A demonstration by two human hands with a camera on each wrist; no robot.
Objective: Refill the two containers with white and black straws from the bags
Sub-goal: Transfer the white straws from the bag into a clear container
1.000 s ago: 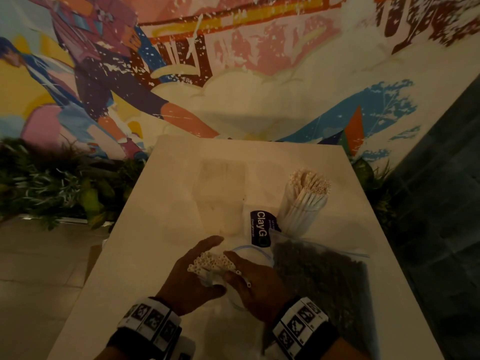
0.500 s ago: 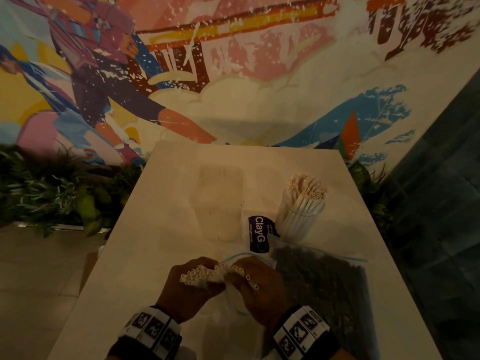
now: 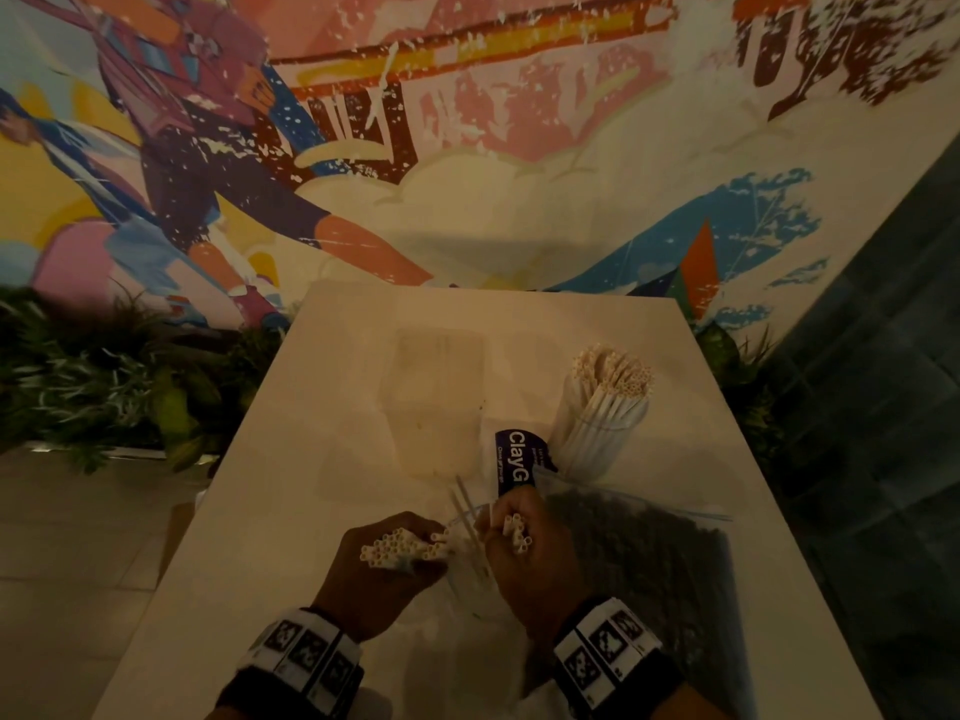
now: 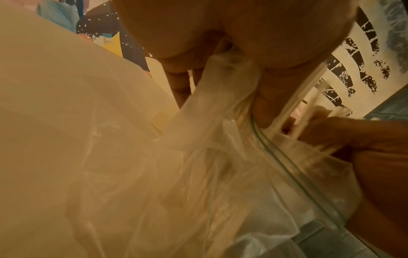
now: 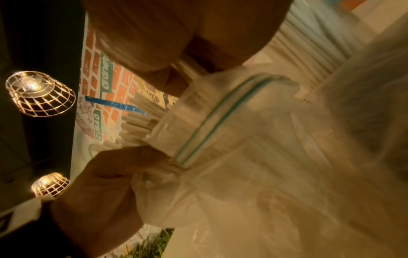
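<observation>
My left hand (image 3: 382, 584) grips a bundle of white straws (image 3: 397, 549) together with the mouth of a clear zip bag (image 3: 467, 569) near the table's front edge. The right wrist view shows that bundle of white straws (image 5: 141, 125) sticking out past the bag's blue-green zip strip (image 5: 209, 125). Just to the right, my right hand (image 3: 537, 563) holds a few white straws (image 3: 517, 532) apart from the bundle. A clear container (image 3: 602, 413) packed with white straws stands at the far right. An empty clear container (image 3: 436, 402) stands left of it. A zip bag of black straws (image 3: 644, 563) lies at the right.
A dark label reading ClayG (image 3: 514, 459) lies between the containers and my hands. The pale table (image 3: 291, 459) ends at a painted wall, with plants (image 3: 104, 387) below its left edge and a dark tiled wall (image 3: 883, 407) on the right.
My hands held one bundle together; now the right hand has drawn a few straws away to the right, while the left keeps the main bundle. Both hands sit slightly nearer me.
</observation>
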